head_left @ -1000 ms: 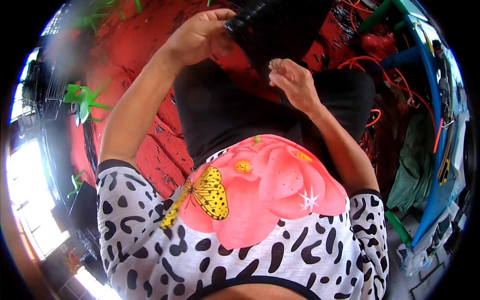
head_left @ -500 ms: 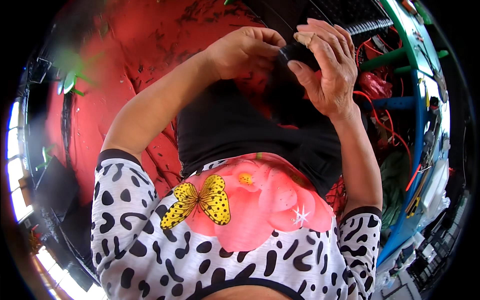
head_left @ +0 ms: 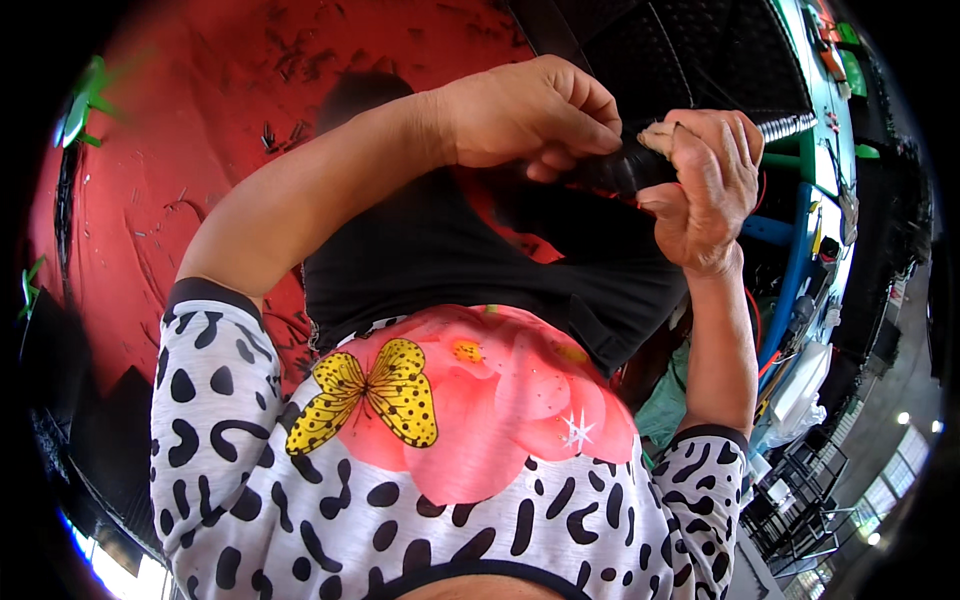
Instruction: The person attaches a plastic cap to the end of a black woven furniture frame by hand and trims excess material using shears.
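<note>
My left hand [head_left: 550,112] is closed in a pinch at the left end of a shiny black piece with a smooth, ridged surface [head_left: 625,170]. What its fingertips hold is hidden. My right hand [head_left: 710,185] curls round the right side of the same black piece, thumb below and fingers above; one finger wears a pale wrap. The kind of black piece cannot be made out. Just beyond both hands stands a large black woven panel [head_left: 735,55], with a row of pale glints along its near edge.
Red floor covering [head_left: 220,120] spreads at the left, strewn with dark scraps. At the right a blue-green bench [head_left: 818,170] carries tools and a clear plastic bag [head_left: 800,385]. Green cloth or plastic [head_left: 665,400] lies below it. Small green legs [head_left: 85,105] show at far left.
Both hands have moved right and slightly down in the picture with the black piece. My right hand's fingers have curled in from a more spread pose. The view has shifted.
</note>
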`<state>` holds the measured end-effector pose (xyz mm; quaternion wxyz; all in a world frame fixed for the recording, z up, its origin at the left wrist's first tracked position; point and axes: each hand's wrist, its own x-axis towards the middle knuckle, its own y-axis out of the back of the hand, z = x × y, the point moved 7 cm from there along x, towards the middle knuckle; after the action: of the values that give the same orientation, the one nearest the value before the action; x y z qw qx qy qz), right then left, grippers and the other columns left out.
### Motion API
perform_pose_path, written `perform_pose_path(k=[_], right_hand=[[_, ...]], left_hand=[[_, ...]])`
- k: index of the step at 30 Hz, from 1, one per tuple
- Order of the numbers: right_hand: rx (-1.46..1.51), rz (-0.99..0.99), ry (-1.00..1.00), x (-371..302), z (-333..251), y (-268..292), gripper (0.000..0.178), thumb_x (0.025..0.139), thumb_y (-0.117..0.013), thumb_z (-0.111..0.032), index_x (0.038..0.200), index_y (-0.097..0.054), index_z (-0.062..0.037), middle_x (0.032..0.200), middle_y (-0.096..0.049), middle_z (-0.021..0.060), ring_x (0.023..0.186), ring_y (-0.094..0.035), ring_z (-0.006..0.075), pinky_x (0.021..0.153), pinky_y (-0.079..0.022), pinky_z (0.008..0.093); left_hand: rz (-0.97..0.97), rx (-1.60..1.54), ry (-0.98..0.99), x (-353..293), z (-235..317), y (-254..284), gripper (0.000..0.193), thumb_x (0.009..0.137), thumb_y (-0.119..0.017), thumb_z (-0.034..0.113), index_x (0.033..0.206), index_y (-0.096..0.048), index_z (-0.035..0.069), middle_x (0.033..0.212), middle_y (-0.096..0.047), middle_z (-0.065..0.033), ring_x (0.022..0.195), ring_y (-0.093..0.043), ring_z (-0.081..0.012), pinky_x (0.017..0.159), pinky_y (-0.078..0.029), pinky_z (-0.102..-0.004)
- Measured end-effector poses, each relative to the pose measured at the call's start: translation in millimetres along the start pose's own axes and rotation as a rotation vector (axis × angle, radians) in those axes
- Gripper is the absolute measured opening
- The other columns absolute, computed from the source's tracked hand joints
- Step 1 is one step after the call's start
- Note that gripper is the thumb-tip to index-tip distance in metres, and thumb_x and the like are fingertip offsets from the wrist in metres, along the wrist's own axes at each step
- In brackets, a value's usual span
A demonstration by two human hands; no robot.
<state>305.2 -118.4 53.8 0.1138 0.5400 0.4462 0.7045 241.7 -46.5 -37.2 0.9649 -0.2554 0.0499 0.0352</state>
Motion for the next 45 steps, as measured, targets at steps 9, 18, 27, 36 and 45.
perform_pose_path(k=[9,18,27,36,45], right_hand=[[0.163,-0.206,-0.248,1.5,-1.6,17.6,0.037,0.082,-0.053,-0.043,0.080,-0.060,-0.0061,0.076,-0.057,0.0038,0.071,-0.054,0.0211,0.071,-0.036,0.0313],[0.043,-0.352,-0.081,-3.2,-7.7,17.2,0.051,0.076,-0.048,-0.055,0.083,-0.061,-0.0064,0.079,-0.058,0.0041,0.071,-0.054,0.0217,0.071,-0.037,0.0341],[0.090,-0.412,-0.037,-4.2,-15.9,21.9,0.054,0.077,-0.044,-0.058,0.079,-0.059,-0.0061,0.074,-0.056,0.0039,0.065,-0.053,0.0212,0.065,-0.038,0.0344],[0.148,-0.477,-0.076,-0.8,-18.3,26.5,0.053,0.071,-0.049,-0.058,0.076,-0.058,-0.0054,0.073,-0.056,0.0043,0.063,-0.052,0.0217,0.064,-0.038,0.0349],[0.263,-0.686,-0.170,9.6,-12.6,20.4,0.052,0.069,-0.051,-0.057,0.074,-0.059,-0.0067,0.072,-0.055,0.0030,0.063,-0.051,0.0222,0.064,-0.037,0.0344]], left_hand=[[0.003,-0.052,-0.031,-5.1,-5.5,-17.5,0.008,0.083,-0.057,0.009,0.084,-0.054,0.002,0.064,-0.049,0.0017,0.048,-0.042,-0.0045,0.046,-0.036,-0.0182],[-0.014,0.001,-0.025,-5.9,-5.7,-25.4,0.009,0.081,-0.059,0.010,0.083,-0.054,0.003,0.060,-0.050,0.0025,0.048,-0.045,-0.0033,0.047,-0.039,-0.0177],[0.104,0.226,-0.044,-12.9,3.1,-40.3,0.012,0.081,-0.056,0.011,0.075,-0.049,0.003,0.059,-0.049,0.0007,0.048,-0.047,-0.0045,0.044,-0.037,-0.0183],[0.176,-0.059,-0.123,-10.8,-3.7,-45.0,0.022,0.077,-0.056,0.000,0.093,-0.042,0.004,0.059,-0.044,0.0013,0.047,-0.040,-0.0043,0.042,-0.031,-0.0201],[0.177,-0.166,-0.211,-11.2,-10.8,-44.0,0.024,0.077,-0.054,-0.003,0.097,-0.040,0.003,0.065,-0.042,0.0020,0.056,-0.036,-0.0033,0.050,-0.030,-0.0192]])
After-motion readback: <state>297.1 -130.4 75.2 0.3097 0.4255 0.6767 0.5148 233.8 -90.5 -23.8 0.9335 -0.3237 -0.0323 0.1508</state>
